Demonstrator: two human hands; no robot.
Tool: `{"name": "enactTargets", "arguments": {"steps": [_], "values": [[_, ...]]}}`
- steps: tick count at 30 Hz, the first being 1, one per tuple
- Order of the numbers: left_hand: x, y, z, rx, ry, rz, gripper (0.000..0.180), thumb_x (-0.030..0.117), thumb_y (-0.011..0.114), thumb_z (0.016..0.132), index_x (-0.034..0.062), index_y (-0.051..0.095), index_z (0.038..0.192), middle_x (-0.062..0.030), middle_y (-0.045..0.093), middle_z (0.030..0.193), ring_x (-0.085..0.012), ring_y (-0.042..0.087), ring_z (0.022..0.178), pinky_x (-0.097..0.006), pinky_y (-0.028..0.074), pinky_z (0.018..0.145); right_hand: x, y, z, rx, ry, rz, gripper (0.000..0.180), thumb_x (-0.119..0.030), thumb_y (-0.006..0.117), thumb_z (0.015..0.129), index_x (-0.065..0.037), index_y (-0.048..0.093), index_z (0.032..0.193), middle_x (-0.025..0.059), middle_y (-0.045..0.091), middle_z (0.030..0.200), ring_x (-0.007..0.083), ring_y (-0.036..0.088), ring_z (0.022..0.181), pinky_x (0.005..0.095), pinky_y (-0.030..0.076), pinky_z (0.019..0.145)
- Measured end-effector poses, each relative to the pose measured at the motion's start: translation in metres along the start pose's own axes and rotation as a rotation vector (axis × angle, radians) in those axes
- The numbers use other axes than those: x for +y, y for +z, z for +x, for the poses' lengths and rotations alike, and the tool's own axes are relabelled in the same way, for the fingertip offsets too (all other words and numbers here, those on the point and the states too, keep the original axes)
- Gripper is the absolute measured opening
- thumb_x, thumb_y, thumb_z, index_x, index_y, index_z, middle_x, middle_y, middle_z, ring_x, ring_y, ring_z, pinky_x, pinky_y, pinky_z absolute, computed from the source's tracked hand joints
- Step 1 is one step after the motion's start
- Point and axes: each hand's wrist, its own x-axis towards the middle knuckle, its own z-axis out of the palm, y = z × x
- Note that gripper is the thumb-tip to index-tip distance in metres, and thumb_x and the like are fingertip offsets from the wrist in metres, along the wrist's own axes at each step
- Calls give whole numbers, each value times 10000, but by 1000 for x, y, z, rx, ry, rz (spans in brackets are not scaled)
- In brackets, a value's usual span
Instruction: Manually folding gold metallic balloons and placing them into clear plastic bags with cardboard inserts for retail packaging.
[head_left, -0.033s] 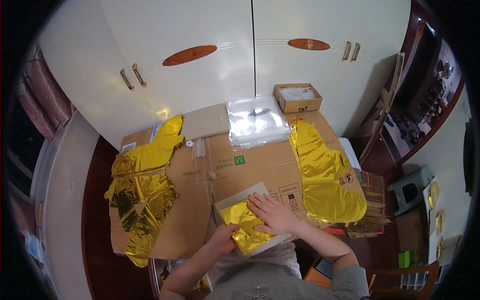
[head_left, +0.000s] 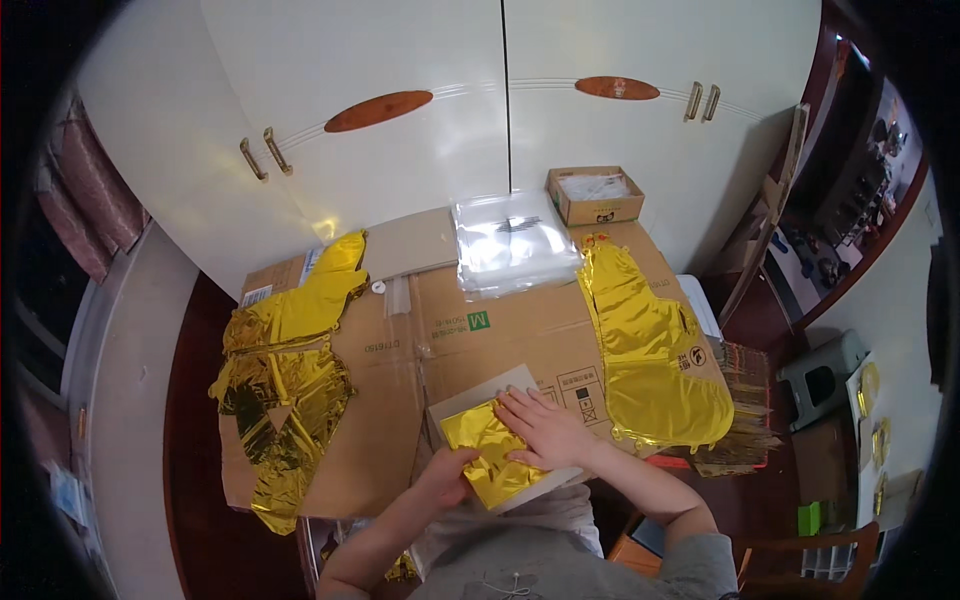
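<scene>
A gold foil balloon (head_left: 487,452), folded into a flat rectangle, lies on a pale grey card (head_left: 523,379) near the front edge of the cardboard-covered table. With the thumb on top, my left hand (head_left: 447,476) grips the folded foil at its left corner; the fingers beneath are partly hidden. My right hand (head_left: 545,428) lies flat across the right part of the foil, fingers stretched out. To the left are crinkled gold foil balloons (head_left: 290,385), spread out flat. Another stack of flat gold foil balloons (head_left: 655,350) lies to the right.
Clear plastic bags (head_left: 515,245) are piled at the back of the table, beside a grey board (head_left: 412,243). A small cardboard box (head_left: 597,205) with clear plastic inside stands at the back right. White cabinet doors (head_left: 400,50) rise behind the cardboard table cover (head_left: 390,440).
</scene>
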Motion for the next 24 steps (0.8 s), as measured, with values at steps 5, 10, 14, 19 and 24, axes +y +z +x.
{"name": "enactTargets", "arguments": {"steps": [5, 10, 14, 19, 24], "values": [[27, -7, -20, 189, 87, 488, 396, 127, 588, 932, 1, 475, 1290, -135, 625, 1160, -276, 655, 1015, -409, 564, 843, -2, 0, 1, -8, 7, -10, 752, -531, 478, 936, 4, 358, 1449, 210, 296, 1537, 338, 239, 1452, 469, 196, 1182], [47, 1, -54, 429, 314, 1259, 461, 221, 699, 843, 6, 529, 1214, -169, 609, 1154, -313, 626, 1068, -423, 522, 890, 1, 4, -1, 13, 3, -28, 761, -543, 476, 931, 2, 360, 1450, 206, 304, 1535, 334, 248, 1449, 469, 204, 1178], [9, -13, -42, 368, 1047, 1870, 620, 339, 732, 796, -8, 507, 1259, -220, 540, 1261, -383, 518, 1211, -502, 416, 1013, -2, 0, 1, 31, -1, -44, 757, -549, 473, 930, 0, 377, 1441, 203, 325, 1524, 325, 265, 1442, 465, 215, 1172], [-6, -4, -28, 131, 971, 2017, 924, 625, 662, 772, -50, 434, 1359, -304, 362, 1439, -478, 297, 1381, -594, 222, 1125, -1, 0, 1, 32, -2, -51, 758, -560, 472, 925, 5, 404, 1426, 199, 349, 1510, 317, 286, 1430, 457, 221, 1170], [-2, -8, -24, 155, 869, 2124, 1060, 744, 625, 696, -5, 412, 1417, -286, 315, 1488, -489, 218, 1412, -663, 188, 1102, -1, -1, 1, 34, -19, -47, 822, -614, 473, 901, 17, 392, 1422, 221, 337, 1509, 346, 299, 1421, 470, 227, 1165]]}}
